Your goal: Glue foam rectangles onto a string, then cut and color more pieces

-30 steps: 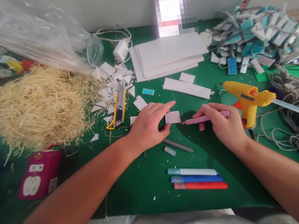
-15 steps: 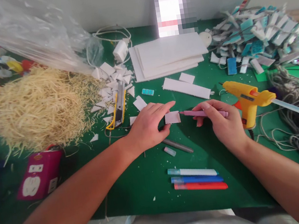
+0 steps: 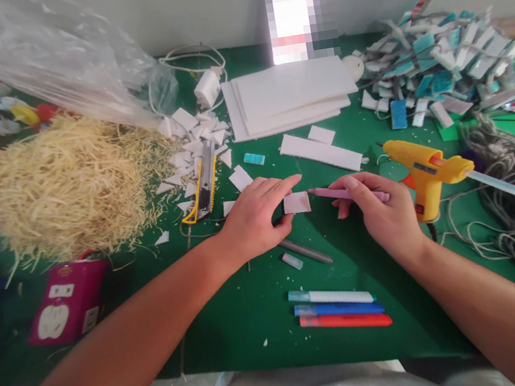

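Between the thumb and fingers of my left hand is a small white rectangular card, held by its left side close to the green table. My right hand grips a pinkish-purple marker pen in a writing hold. The pen's tip points left and sits at the card's right edge; I cannot tell whether it touches. A loose pen cap and a dark grey stick lie just below the card. Nearer me rest a white marker, a blue marker and a red marker, side by side.
Left of my hands lie a yellow utility knife, white scraps and a straw-like heap. White sheets are stacked behind. A yellow glue gun stands right, near grey yarn. A purple power socket block is at left.
My right hand and the marker pen have shifted very slightly left, bringing the tip to the card's edge. My left hand and the card stay almost still.
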A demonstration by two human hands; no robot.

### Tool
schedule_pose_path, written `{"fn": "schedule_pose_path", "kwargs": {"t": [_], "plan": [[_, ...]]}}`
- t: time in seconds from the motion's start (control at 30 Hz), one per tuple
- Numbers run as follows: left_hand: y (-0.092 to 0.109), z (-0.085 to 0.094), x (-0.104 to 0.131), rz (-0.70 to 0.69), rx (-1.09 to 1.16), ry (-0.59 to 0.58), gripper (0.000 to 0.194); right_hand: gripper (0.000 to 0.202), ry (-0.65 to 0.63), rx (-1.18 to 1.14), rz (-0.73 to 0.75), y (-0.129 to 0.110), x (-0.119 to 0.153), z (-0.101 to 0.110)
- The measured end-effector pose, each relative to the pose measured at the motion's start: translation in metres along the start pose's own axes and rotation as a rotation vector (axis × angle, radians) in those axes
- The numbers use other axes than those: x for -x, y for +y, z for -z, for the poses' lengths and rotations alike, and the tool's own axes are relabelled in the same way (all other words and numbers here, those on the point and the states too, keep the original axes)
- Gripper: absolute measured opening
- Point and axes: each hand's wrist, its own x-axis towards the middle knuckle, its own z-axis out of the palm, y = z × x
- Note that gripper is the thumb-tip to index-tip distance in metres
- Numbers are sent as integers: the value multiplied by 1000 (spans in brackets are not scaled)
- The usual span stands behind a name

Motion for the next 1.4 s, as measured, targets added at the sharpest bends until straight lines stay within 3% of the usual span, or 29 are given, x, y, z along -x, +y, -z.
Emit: {"fn": "schedule_pose_path", "kwargs": {"t": [1.4], "plan": [[0,0,0,-24,-18,20,51,33,10,23,-43,-2,1,1]]}}
